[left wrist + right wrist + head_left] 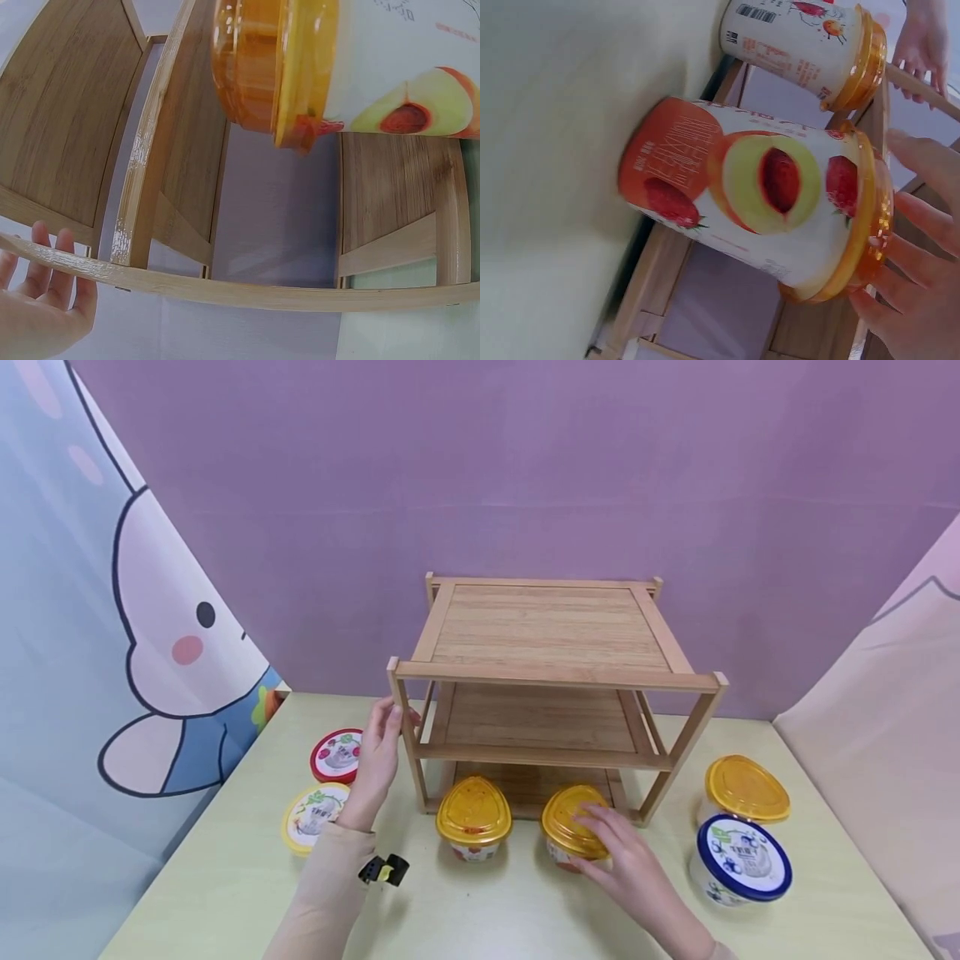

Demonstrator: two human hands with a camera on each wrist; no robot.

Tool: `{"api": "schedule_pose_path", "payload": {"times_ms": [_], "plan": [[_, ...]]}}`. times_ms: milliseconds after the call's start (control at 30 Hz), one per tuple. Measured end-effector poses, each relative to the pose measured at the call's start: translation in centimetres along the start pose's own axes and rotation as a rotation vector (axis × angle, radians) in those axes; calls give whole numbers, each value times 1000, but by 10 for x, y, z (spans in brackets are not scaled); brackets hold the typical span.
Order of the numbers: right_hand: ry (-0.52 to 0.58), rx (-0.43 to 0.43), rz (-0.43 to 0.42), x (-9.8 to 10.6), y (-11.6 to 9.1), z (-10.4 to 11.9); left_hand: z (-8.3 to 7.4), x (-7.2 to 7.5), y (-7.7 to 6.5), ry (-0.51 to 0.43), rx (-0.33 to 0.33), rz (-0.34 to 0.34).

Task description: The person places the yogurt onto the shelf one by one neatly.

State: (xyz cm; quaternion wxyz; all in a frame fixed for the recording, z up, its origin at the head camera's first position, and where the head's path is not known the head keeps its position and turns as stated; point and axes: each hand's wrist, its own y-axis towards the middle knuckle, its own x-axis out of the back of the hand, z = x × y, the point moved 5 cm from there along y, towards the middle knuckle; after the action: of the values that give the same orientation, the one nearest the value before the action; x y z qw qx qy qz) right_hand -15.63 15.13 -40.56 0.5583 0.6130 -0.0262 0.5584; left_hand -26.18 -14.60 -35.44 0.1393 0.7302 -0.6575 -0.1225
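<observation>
My left hand [378, 760] is at the upper left front post of a wooden rack [555, 677], its fingers [64, 289] passing behind the post in the left wrist view. My right hand [626, 868] holds the orange lid of a yogurt cup [573, 822], fingers over the top and thumb low at the near side. That cup [750, 187] shows peach and strawberry pictures and stands upright in front of the rack's bottom shelf. Left of it stands another orange-lidded yogurt cup [474, 818], also seen in the left wrist view, with neither hand on it.
On the left lie a red-lidded tub [337, 754] and a yellow-lidded tub [311, 817], partly behind my left arm. On the right stand a blue-lidded tub [742, 858] and an orange-lidded cup [746, 789]. A purple cloth [525, 468] hangs behind the rack.
</observation>
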Motion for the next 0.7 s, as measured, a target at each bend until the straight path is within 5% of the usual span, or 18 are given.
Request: {"api": "schedule_pose_path", "payload": {"times_ms": [267, 700], "plan": [[46, -70, -48, -3, -6, -9, 1, 0, 1, 64, 14, 0], [165, -329, -18, -11, -20, -25, 2, 0, 1, 53, 10, -6]]}}
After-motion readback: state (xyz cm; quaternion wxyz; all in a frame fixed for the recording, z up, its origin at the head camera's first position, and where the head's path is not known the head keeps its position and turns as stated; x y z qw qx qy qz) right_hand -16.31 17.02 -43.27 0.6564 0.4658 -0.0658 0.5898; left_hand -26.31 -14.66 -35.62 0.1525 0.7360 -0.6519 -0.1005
